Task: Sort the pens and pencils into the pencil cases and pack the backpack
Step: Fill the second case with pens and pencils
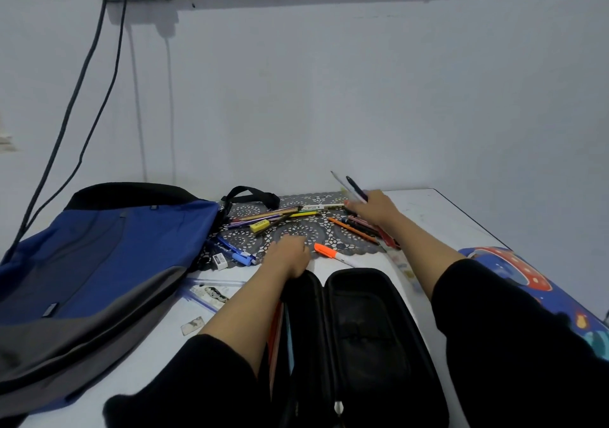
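Since the right grip (372, 208) pinches two pens (354, 188) over the pile (359, 228), grabbing more could spill them; left grip (290, 256) clasps the case (362, 312) rim.

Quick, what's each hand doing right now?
Left hand: at the far end of the open black pencil case; grip cannot be told.
Right hand: closed, holding pens.
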